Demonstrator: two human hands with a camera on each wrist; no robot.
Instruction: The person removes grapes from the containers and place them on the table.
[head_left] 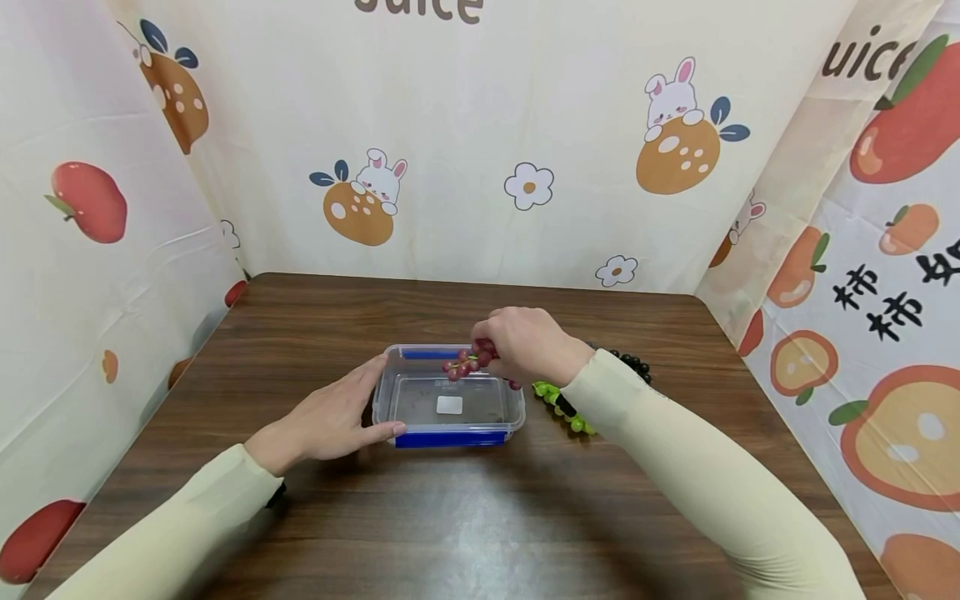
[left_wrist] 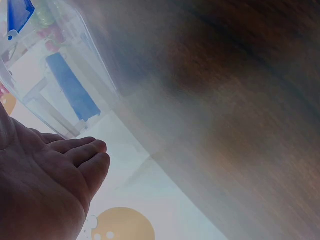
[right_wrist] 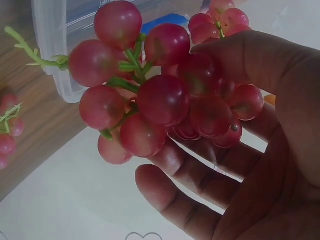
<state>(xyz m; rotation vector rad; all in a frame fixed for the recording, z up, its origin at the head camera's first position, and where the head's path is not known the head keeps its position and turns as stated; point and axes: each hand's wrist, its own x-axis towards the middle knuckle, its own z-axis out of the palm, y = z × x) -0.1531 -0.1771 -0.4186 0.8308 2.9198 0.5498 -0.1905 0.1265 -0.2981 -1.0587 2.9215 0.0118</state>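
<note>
My right hand (head_left: 525, 346) grips a bunch of red grapes (head_left: 467, 363) between thumb and curled fingers, over the right back part of a clear plastic container (head_left: 420, 404). Close up in the right wrist view, the round red grapes (right_wrist: 162, 100) hang on green stems out of the grip. The container stands without a lid, its blue clips (head_left: 450, 438) at front and back, and a white label shows on its bottom. My left hand (head_left: 337, 417) touches the container's left side with extended fingers, its thumb at the front left corner.
Right of the container lie green grapes (head_left: 579, 424), partly hidden under the right sleeve. Behind them are black grapes (head_left: 636, 365). More red grapes (right_wrist: 9, 132) appear at the left of the right wrist view. Printed cloth walls (head_left: 465, 100) enclose the brown wooden table (head_left: 450, 517).
</note>
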